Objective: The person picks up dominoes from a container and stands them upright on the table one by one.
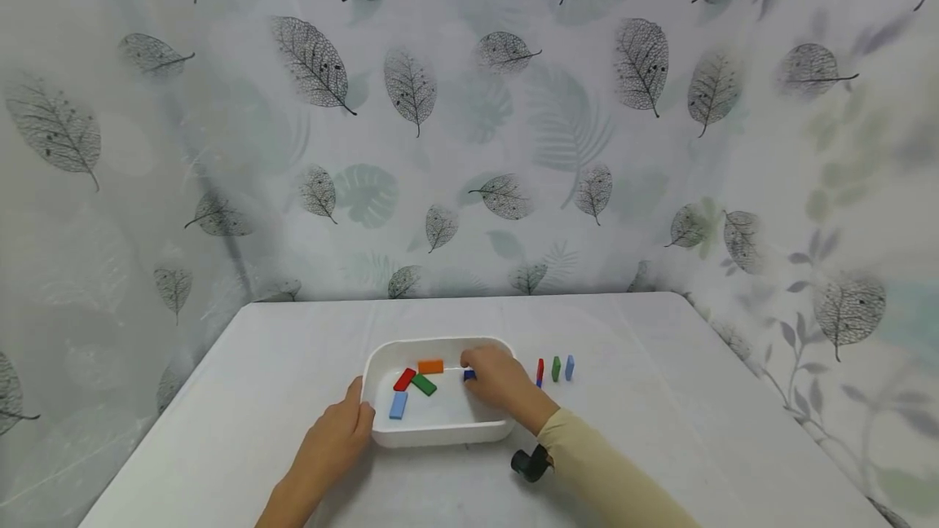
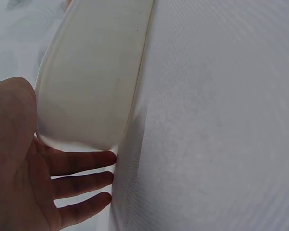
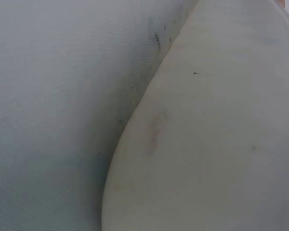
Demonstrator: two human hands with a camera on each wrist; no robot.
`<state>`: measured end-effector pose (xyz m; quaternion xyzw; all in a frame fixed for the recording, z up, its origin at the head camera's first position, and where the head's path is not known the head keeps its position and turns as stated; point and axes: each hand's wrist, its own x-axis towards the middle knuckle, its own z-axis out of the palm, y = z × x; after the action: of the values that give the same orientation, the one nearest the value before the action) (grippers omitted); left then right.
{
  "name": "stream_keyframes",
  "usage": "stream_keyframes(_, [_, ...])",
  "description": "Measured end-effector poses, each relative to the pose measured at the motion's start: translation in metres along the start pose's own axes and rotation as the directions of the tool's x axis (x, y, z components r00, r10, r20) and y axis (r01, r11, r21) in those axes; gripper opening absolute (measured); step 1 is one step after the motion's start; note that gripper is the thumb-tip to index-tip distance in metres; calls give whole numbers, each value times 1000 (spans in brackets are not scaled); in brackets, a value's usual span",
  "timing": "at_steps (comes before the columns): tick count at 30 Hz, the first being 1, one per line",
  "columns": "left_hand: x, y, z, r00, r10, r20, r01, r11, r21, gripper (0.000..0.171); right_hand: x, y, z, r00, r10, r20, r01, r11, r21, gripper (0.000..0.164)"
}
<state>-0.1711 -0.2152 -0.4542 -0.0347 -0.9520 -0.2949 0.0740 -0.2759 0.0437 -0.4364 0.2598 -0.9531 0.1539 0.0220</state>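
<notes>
A white plastic tray (image 1: 440, 435) stands on the table with several small coloured blocks inside. My left hand (image 1: 336, 437) rests at its left end; in the left wrist view the fingers (image 2: 84, 185) lie fairly straight against the outer wall, thumb up by the rim. Over the right part of the tray, my right hand (image 1: 499, 380) pinches a dark blue block (image 1: 469, 376) between thumb and forefinger. Also in the tray are an orange block (image 1: 430, 367), a red block (image 1: 404, 380), a green block (image 1: 424, 385) and a light blue block (image 1: 398, 406).
Right of the tray, a red block (image 1: 540, 370), a green block (image 1: 556, 368) and a light blue block (image 1: 569, 367) stand upright in a row. A dark blue block (image 1: 539, 384) shows partly behind the right wrist. A leaf-patterned curtain (image 1: 469, 145) surrounds the white table (image 1: 631, 332).
</notes>
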Motion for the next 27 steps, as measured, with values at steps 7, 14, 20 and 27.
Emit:
stream_keyframes(7, [1, 0, 0, 1000, -2, 0, 2, 1000, 0, 47, 3, 1, 3, 999, -8, 34, 9, 999, -52, 20])
stream_keyframes(14, [2, 0, 1, 1000, 7, -5, -7, 1000, 5, 47, 4, 2, 2, 997, 36, 75, -34, 999, -26, 24])
stream_keyframes(20, [2, -1, 1, 1000, -5, 1, 5, 1000, 8, 47, 4, 2, 2, 995, 25, 96, -19, 998, -62, 18])
stream_keyframes(27, [3, 0, 1, 1000, -2, -3, 2, 1000, 12, 46, 4, 3, 5, 995, 4, 97, 5, 997, -83, 11])
